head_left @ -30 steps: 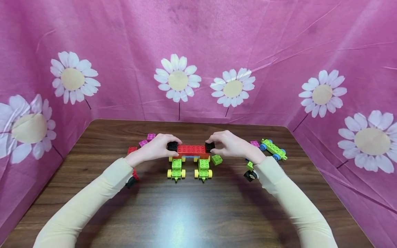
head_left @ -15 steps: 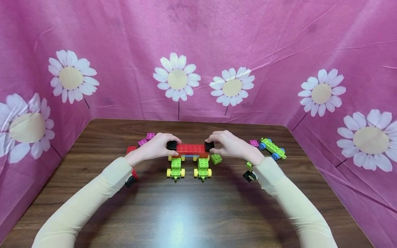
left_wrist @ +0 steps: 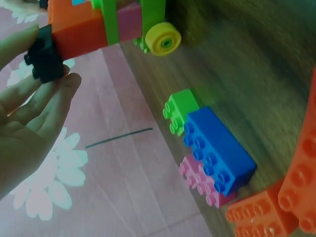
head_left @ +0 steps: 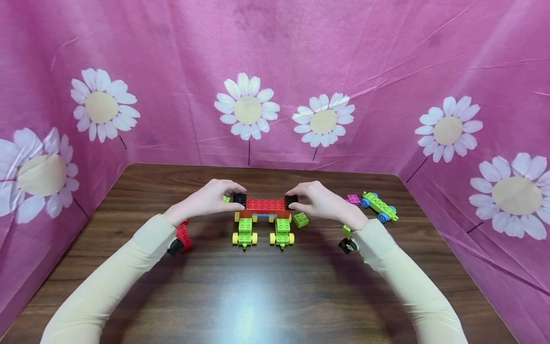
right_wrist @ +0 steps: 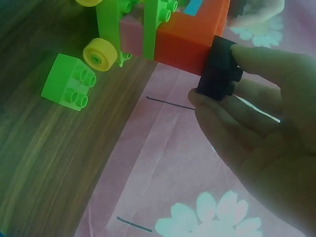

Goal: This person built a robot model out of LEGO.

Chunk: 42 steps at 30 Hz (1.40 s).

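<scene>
A long red brick (head_left: 266, 205) lies across two lime-green wheeled bases (head_left: 245, 231) with yellow wheels, joined into one model at the table's middle. My left hand (head_left: 210, 198) holds a black brick (head_left: 239, 200) at the red brick's left end, thumb and fingertips on opposite sides of it. At the right end, a second black brick (head_left: 290, 201) is pinched between thumb and fingers of my right hand (head_left: 315, 200). In the right wrist view, this black brick (right_wrist: 216, 69) touches the end of the red brick. Some pink and blue shows between the bases and red brick.
Right of the model lies a loose green brick (head_left: 301, 220). Farther right are a pink brick (head_left: 353, 198) and a green wheeled base with blue wheels (head_left: 380, 207). Near my left wrist lie a red brick (head_left: 184, 236) and, in the left wrist view, a blue brick (left_wrist: 219, 150).
My left hand has shifted slightly left and back, and its fingers no longer reach over the red brick's end. More of the left black brick's top shows. My right hand has barely moved.
</scene>
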{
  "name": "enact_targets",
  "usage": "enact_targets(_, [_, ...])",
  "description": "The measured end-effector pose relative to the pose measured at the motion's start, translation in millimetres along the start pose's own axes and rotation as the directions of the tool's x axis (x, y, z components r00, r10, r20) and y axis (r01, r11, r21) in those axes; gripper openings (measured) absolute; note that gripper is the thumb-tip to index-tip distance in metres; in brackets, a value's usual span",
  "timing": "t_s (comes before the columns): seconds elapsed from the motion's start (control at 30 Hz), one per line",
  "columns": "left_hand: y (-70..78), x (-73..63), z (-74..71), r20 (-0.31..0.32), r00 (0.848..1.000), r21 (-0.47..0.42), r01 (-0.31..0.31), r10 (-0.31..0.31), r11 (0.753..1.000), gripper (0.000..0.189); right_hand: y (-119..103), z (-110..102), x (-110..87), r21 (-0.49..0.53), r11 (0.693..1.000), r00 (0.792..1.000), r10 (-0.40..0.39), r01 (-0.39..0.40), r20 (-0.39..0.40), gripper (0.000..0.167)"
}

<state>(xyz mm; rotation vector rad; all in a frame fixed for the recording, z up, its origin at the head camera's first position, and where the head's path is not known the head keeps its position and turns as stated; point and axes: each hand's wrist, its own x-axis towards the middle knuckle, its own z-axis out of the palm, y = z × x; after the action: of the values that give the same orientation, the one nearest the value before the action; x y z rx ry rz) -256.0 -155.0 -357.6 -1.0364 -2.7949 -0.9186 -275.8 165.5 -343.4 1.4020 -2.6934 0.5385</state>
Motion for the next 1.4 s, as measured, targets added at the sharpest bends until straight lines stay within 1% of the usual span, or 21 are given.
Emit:
enact_targets(0.17, [-2.4,-2.1,-3.6,-0.005,1.000,-0.042,0.002,-0.002,0.999,0.035,-3.3,-3.8,2.9,-0.030,0.999,0.999,-0.034,0.035,0.017,0.025])
enact_targets(0.33, [-1.9,-1.4,-2.9,-0.014,1.000,-0.059,0.003,-0.004,0.998,0.030,-3.4,-5.8,5.5,-0.065,0.994,0.996,-0.088,0.090,0.030,0.023])
enact_targets(0.43, [-1.2,-0.5,-1.7,-0.023,1.000,-0.066,0.006,-0.007,0.998,0.029,-2.0,-6.2,6.4,-0.075,0.992,0.994,-0.099,0.102,0.044,0.023])
enact_targets(0.6, [0.3,0.4,0.3,-0.032,0.999,-0.055,0.002,-0.004,0.998,0.028,-2.4,-7.3,7.2,-0.088,0.991,0.994,-0.091,0.096,0.060,0.022])
enact_targets(0.77, [0.8,0.4,0.8,-0.037,0.999,-0.028,-0.004,0.003,1.000,0.028,-3.5,-6.6,7.6,-0.101,0.990,0.994,-0.095,0.099,0.046,0.021])
enact_targets(0.93, [0.3,0.8,0.4,-0.037,0.999,-0.025,-0.001,0.000,1.000,0.028,-3.1,-4.5,7.2,-0.111,0.988,0.995,-0.100,0.103,0.028,0.023])
enact_targets(1.1, [-1.8,1.8,1.0,-0.025,1.000,-0.028,0.007,-0.007,1.000,0.028,-1.1,-2.8,7.1,-0.101,0.991,0.996,-0.081,0.084,0.032,0.023])
enact_targets(1.4, [-4.3,2.9,2.6,-0.026,1.000,-0.020,0.002,-0.003,1.000,0.028,1.3,-0.3,7.4,-0.095,0.992,0.996,-0.084,0.086,0.026,0.023])
